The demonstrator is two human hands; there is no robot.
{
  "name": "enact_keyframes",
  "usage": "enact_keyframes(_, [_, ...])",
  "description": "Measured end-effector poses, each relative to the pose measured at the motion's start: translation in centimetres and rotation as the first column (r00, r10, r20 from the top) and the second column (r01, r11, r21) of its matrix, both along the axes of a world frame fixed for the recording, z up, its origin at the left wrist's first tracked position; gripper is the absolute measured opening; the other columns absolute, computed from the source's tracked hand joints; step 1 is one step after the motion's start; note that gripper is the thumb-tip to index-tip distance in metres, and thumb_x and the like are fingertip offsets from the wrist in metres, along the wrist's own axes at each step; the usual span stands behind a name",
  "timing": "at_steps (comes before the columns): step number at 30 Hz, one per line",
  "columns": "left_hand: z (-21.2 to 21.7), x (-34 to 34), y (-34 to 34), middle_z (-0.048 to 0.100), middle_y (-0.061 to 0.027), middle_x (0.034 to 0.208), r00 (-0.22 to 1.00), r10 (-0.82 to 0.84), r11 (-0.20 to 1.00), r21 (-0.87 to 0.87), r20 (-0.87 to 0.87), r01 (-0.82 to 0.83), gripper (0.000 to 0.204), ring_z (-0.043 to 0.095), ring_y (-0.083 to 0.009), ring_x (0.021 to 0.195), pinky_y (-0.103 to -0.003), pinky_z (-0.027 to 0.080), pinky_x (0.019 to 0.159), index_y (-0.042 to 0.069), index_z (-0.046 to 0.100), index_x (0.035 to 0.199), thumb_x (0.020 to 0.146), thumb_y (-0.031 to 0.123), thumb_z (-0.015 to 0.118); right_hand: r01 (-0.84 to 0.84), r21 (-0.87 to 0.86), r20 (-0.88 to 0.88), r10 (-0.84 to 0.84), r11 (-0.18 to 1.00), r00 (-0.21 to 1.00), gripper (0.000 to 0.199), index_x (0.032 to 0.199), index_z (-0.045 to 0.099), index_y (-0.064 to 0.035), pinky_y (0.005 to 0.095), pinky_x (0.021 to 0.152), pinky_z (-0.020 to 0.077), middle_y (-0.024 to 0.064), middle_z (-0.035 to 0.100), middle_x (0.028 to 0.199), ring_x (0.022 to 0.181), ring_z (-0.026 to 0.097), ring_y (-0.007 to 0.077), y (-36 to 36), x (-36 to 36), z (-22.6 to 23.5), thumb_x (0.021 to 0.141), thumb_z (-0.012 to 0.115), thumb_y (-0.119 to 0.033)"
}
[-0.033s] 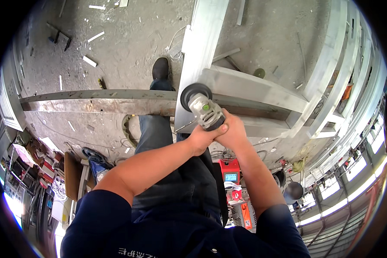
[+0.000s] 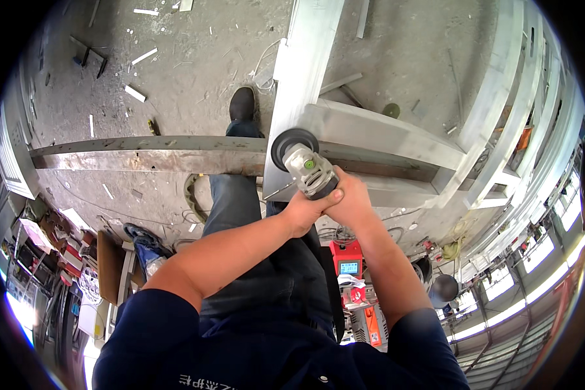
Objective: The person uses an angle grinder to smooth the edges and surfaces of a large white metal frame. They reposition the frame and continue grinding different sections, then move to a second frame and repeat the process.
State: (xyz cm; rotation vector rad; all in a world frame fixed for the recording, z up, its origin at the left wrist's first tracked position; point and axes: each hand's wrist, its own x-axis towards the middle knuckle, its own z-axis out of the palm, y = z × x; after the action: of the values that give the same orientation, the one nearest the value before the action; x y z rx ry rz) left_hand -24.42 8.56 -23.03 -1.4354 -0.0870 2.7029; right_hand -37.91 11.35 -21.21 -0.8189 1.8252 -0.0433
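Observation:
Both of my hands are closed around an angle grinder (image 2: pixel 311 170) with a silvery gear head and a dark round disc (image 2: pixel 285 144). My left hand (image 2: pixel 303 213) wraps the body from the left, its thumb reaching across toward the other hand. On the right side my right hand (image 2: pixel 352 200) grips the same body. The disc lies over a wide pale metal post (image 2: pixel 303 71), by the corner where a metal crossbar (image 2: pixel 387 133) meets it. Whether the disc touches the metal I cannot tell.
A rusty steel beam (image 2: pixel 156 159) runs crosswise under the post. More pale metal frames (image 2: pixel 494 97) curve along the right. Offcuts (image 2: pixel 135 93) litter the concrete floor. A red machine with a small screen (image 2: pixel 349 267) stands near my legs, and a cable (image 2: pixel 195 198) lies left of them.
The grinder and its disc have shifted very slightly to the left and toward me on the post. Both hands keep their grip.

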Motion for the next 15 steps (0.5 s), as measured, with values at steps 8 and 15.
enact_keyframes(8, [0.0, 0.2, 1.1, 0.059, 0.0014, 0.119, 1.0, -0.008, 1.0, 0.006, -0.012, 0.008, 0.052, 0.055, -0.0139, 0.108, -0.033, 0.046, 0.088, 0.013, 0.053, 0.126, 0.084, 0.032, 0.078, -0.023, 0.008, 0.013, 0.023, 1.0, 1.0, 0.04, 0.097, 0.055, -0.0053, 0.0483, 0.074, 0.0524, 0.02, 0.067, 0.086, 0.087, 0.064, 0.0423, 0.9, 0.1, 0.4, 0.065, 0.072, -0.022])
enact_keyframes(15, [-0.1, 0.0, 1.2, 0.059, 0.0013, 0.116, 1.0, 0.01, 1.0, -0.007, -0.003, -0.01, 0.051, 0.055, -0.013, 0.105, -0.032, 0.046, 0.085, 0.013, 0.054, 0.125, 0.085, 0.032, 0.078, -0.024, 0.014, 0.013, 0.024, 1.0, 1.0, 0.042, 0.096, 0.055, -0.0056, 0.048, 0.074, 0.0525, 0.0201, 0.067, 0.088, 0.088, 0.064, 0.0423, 1.1, 0.1, 0.1, 0.062, 0.074, -0.022])
